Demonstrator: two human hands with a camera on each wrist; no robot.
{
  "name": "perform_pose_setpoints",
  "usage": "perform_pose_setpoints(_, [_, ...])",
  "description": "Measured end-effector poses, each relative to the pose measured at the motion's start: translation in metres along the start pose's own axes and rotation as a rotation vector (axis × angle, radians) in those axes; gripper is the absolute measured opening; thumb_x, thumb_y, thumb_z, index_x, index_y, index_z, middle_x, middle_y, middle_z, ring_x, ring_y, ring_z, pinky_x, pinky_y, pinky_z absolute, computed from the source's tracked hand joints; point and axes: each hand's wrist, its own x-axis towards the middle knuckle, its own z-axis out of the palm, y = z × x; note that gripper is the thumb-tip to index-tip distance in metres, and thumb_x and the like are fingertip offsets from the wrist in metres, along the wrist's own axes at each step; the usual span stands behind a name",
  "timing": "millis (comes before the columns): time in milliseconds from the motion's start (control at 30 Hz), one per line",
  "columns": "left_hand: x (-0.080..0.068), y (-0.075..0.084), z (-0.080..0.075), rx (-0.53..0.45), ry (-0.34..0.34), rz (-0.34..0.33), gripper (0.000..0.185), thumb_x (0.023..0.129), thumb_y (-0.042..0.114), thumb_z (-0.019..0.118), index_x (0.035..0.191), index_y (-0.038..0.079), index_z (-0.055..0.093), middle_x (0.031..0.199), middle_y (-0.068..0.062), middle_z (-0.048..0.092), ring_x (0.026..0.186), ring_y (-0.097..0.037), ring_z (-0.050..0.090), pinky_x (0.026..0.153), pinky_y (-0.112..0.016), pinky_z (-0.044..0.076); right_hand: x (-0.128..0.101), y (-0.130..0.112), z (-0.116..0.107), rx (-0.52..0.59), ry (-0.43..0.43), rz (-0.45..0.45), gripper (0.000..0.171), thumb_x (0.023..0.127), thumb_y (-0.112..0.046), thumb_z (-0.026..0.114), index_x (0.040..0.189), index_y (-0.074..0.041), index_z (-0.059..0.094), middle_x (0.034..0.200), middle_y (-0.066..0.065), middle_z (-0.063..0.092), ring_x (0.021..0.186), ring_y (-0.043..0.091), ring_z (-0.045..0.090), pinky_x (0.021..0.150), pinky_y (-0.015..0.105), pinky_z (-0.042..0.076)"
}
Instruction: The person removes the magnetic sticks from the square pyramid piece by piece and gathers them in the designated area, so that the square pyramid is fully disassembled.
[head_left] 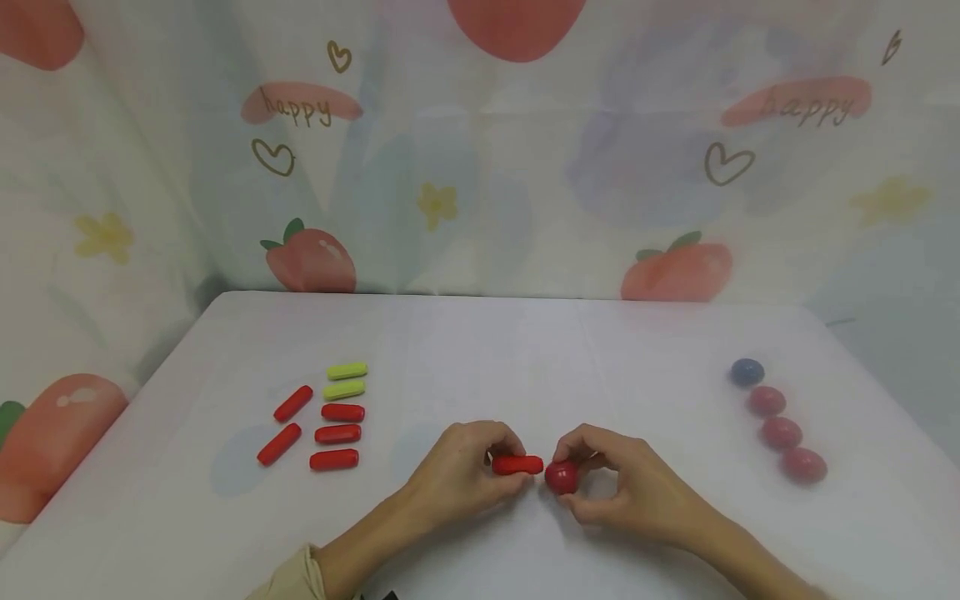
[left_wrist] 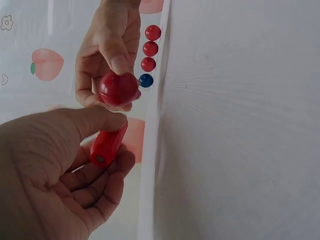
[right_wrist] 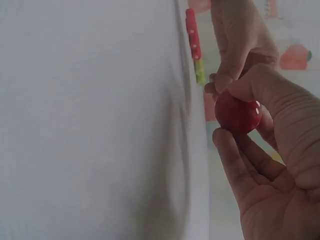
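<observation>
Near the front middle of the head view, my left hand (head_left: 461, 471) pinches a short red rod (head_left: 517, 465) between thumb and fingers. The rod lies roughly level, and a grey dot shows on its near end in the left wrist view. Facing it, my right hand (head_left: 633, 483) holds a glossy red ball (head_left: 562, 477) between thumb and fingertips. Only a narrow gap separates the rod's right end from the ball in the head view. Seen from the right wrist, the ball (right_wrist: 237, 114) hides the rod.
On the left of the white table (head_left: 450, 358) lie two yellow-green rods (head_left: 345, 389) above a column of red rods (head_left: 337, 433). Two slanted red rods (head_left: 279, 444) lie beside them. At right, a blue ball (head_left: 747, 372) and three red balls (head_left: 782, 433) form a slanting line.
</observation>
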Motion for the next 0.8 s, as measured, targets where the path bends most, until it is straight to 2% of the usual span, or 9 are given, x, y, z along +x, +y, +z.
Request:
perform_pose_setpoints(167, [0.001,0.002,0.000,0.019,0.029,-0.020,0.016,0.081,0.005,0.085,0.091,0.012,0.074,0.079,0.007,0.069,0.066,-0.004,0.051,0.058,-0.020,0.046,-0.010,-0.006,-0.009,-0.039,0.003,0.044,0.045,0.078,-0.002,0.085,0.110,-0.024,0.063,0.100,-0.013,0.068,0.088,0.007,0.067,0.084,0.025,0.058])
perform_pose_setpoints(333, [0.002,0.001,-0.006,0.036,0.054,-0.026,0.018,0.081,0.006,0.085,0.092,0.013,0.073,0.082,0.007,0.069,0.070,-0.007,0.054,0.061,-0.021,0.048,-0.035,-0.005,-0.031,-0.136,0.091,0.093,0.049,0.075,0.000,0.088,0.110,-0.023,0.062,0.099,-0.014,0.068,0.085,0.005,0.067,0.084,0.014,0.054])
perform_pose_setpoints(400, [0.003,0.000,-0.010,0.052,0.078,-0.028,0.019,0.081,0.005,0.085,0.093,0.013,0.072,0.082,0.007,0.069,0.072,-0.009,0.055,0.063,-0.022,0.049,-0.050,-0.002,-0.042,-0.185,0.127,0.157,0.049,0.074,-0.002,0.090,0.110,-0.020,0.063,0.099,-0.011,0.069,0.085,0.005,0.067,0.083,0.011,0.052])
perform_pose_setpoints(467, [0.005,-0.003,-0.015,0.069,0.094,-0.031,0.019,0.080,0.005,0.085,0.093,0.013,0.072,0.082,0.007,0.069,0.073,-0.010,0.056,0.062,-0.023,0.049,-0.066,0.001,-0.055,-0.235,0.138,0.308,0.048,0.074,-0.009,0.092,0.111,-0.017,0.063,0.101,-0.009,0.069,0.086,0.005,0.066,0.081,0.013,0.054])
perform_pose_setpoints(533, [0.007,-0.007,-0.020,0.085,0.098,-0.038,0.020,0.081,0.006,0.085,0.094,0.012,0.072,0.083,0.006,0.069,0.073,-0.011,0.057,0.062,-0.023,0.050,-0.083,0.003,-0.068,-0.293,0.123,0.529,0.048,0.077,-0.022,0.091,0.115,-0.015,0.063,0.104,-0.007,0.070,0.087,0.007,0.065,0.080,0.018,0.057])
perform_pose_setpoints(633, [0.011,-0.013,-0.027,0.106,0.087,-0.074,0.020,0.081,0.007,0.084,0.095,0.012,0.071,0.084,0.005,0.069,0.074,-0.012,0.058,0.061,-0.022,0.051,-0.106,0.009,-0.089,-0.356,0.070,0.827,0.058,0.079,-0.042,0.088,0.122,-0.013,0.060,0.109,-0.003,0.071,0.093,0.013,0.064,0.082,0.036,0.061])
perform_pose_setpoints(667, [0.013,-0.015,-0.030,0.114,0.087,-0.090,0.020,0.081,0.007,0.084,0.096,0.011,0.071,0.084,0.004,0.068,0.075,-0.012,0.058,0.062,-0.022,0.052,-0.114,0.012,-0.095,-0.363,0.061,0.893,0.063,0.079,-0.048,0.086,0.124,-0.013,0.059,0.110,-0.002,0.071,0.095,0.016,0.064,0.082,0.042,0.061])
perform_pose_setpoints(733, [0.017,-0.020,-0.037,0.138,0.086,-0.133,0.021,0.081,0.007,0.085,0.095,0.012,0.071,0.084,0.004,0.068,0.077,-0.013,0.059,0.064,-0.023,0.052,-0.129,0.019,-0.107,-0.375,0.044,0.968,0.069,0.080,-0.054,0.082,0.126,-0.011,0.058,0.113,0.001,0.071,0.099,0.020,0.064,0.082,0.049,0.060])
perform_pose_setpoints(800, [0.021,-0.025,-0.045,0.180,0.092,-0.185,0.022,0.080,0.007,0.085,0.095,0.011,0.070,0.085,0.003,0.068,0.078,-0.014,0.059,0.066,-0.024,0.053,-0.141,0.028,-0.117,-0.372,0.017,1.041,0.076,0.079,-0.061,0.079,0.129,-0.009,0.055,0.117,0.005,0.070,0.102,0.023,0.063,0.080,0.052,0.058])
